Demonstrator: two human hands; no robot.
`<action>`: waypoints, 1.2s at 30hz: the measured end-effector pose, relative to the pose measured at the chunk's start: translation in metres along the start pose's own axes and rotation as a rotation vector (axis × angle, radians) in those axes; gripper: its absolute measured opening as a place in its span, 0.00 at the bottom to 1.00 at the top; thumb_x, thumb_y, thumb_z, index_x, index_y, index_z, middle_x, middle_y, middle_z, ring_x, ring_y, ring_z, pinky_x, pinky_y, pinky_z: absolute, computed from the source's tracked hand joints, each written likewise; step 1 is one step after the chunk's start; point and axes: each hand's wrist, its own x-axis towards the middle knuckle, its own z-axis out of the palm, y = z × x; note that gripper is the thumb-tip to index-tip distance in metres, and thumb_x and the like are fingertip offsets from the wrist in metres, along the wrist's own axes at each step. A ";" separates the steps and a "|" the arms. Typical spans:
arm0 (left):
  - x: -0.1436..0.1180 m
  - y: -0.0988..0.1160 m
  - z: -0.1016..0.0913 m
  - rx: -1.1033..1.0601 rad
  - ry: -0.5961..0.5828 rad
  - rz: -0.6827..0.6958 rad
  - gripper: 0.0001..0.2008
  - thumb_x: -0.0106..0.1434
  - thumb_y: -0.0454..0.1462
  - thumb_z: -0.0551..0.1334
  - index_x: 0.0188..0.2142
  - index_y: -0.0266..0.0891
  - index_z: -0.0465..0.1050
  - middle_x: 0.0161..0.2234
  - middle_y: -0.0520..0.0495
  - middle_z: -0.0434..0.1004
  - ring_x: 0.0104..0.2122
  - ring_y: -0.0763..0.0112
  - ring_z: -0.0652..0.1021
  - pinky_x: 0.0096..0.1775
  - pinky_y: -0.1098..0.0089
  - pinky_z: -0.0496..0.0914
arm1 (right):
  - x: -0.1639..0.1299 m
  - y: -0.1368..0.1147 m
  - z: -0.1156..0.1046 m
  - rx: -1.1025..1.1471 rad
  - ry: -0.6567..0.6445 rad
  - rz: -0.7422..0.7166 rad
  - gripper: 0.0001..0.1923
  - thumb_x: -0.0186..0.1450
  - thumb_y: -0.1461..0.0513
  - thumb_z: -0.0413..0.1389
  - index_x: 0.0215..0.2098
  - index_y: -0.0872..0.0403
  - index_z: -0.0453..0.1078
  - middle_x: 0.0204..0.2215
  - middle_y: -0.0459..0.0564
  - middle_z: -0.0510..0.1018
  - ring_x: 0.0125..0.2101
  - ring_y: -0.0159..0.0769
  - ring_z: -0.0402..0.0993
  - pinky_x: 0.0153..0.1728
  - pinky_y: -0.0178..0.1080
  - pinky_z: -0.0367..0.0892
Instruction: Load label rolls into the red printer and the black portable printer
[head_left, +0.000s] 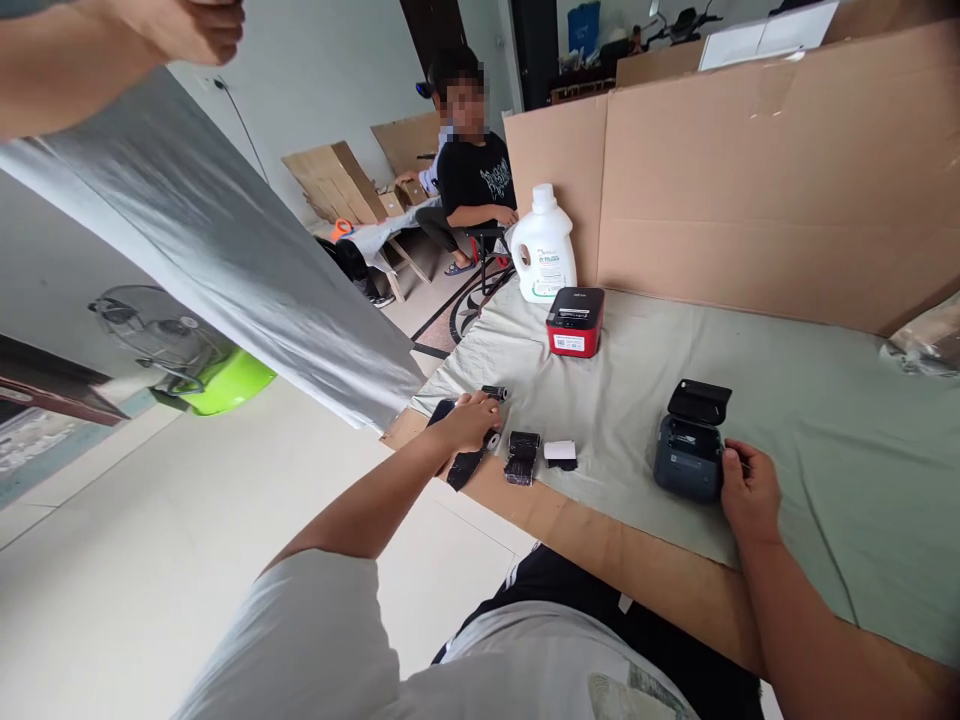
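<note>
Resting at lower right of the frame, the right hand (750,492) grips the side of a dark grey label printer (690,455), fingers curled against its casing; the printer's lid stands open. Left of centre, the left hand (471,420) lies fingers-down on black strips (466,462) at the table edge (600,550), beside a small black roll (495,392); whether it pinches anything, cannot tell. Between the hands: a black bundle (522,456) and a white-topped block (560,454), on green cloth (750,360). Farther back, centre: a red-and-black printer (575,321), then a white jug (543,246) against a cardboard wall (750,180). Upper centre: a seated person (472,170).
</note>
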 end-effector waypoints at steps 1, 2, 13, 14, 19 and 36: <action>-0.001 0.003 0.001 0.048 -0.015 0.002 0.19 0.46 0.23 0.60 0.37 0.39 0.77 0.50 0.38 0.72 0.53 0.49 0.65 0.51 0.54 0.59 | 0.000 0.000 0.000 0.002 0.002 -0.003 0.24 0.64 0.47 0.47 0.41 0.56 0.72 0.39 0.57 0.74 0.41 0.43 0.69 0.46 0.49 0.64; -0.002 0.006 0.002 0.072 -0.020 0.005 0.19 0.46 0.22 0.60 0.36 0.39 0.76 0.49 0.37 0.72 0.53 0.49 0.65 0.50 0.54 0.59 | 0.000 0.000 0.001 0.005 0.006 -0.006 0.24 0.64 0.47 0.47 0.41 0.56 0.72 0.39 0.57 0.74 0.41 0.43 0.69 0.45 0.49 0.65; 0.007 0.016 -0.048 -0.430 -0.219 0.103 0.15 0.44 0.31 0.59 0.35 0.41 0.73 0.37 0.50 0.73 0.41 0.63 0.72 0.43 0.70 0.64 | -0.003 -0.007 0.001 0.106 0.045 0.012 0.21 0.65 0.48 0.48 0.41 0.56 0.70 0.38 0.55 0.73 0.36 0.39 0.70 0.39 0.46 0.70; 0.010 0.020 -0.054 -0.520 -0.272 0.089 0.15 0.45 0.32 0.59 0.35 0.40 0.72 0.34 0.51 0.72 0.37 0.65 0.72 0.40 0.71 0.64 | -0.003 -0.007 0.000 0.105 0.053 0.001 0.20 0.65 0.49 0.48 0.41 0.56 0.70 0.38 0.56 0.73 0.37 0.39 0.70 0.38 0.46 0.70; 0.040 0.075 -0.075 -0.911 -0.380 0.218 0.14 0.47 0.37 0.60 0.35 0.38 0.71 0.29 0.51 0.72 0.32 0.67 0.72 0.34 0.73 0.65 | -0.006 -0.015 -0.006 0.062 0.070 -0.176 0.15 0.67 0.53 0.50 0.44 0.54 0.69 0.40 0.55 0.73 0.42 0.41 0.69 0.37 0.45 0.71; 0.169 0.239 -0.044 -0.428 0.010 0.445 0.14 0.55 0.37 0.62 0.42 0.40 0.67 0.41 0.48 0.77 0.41 0.63 0.77 0.44 0.65 0.69 | -0.010 -0.039 -0.025 -0.159 -0.011 -0.600 0.17 0.59 0.70 0.54 0.45 0.51 0.73 0.39 0.52 0.70 0.40 0.40 0.65 0.42 0.45 0.67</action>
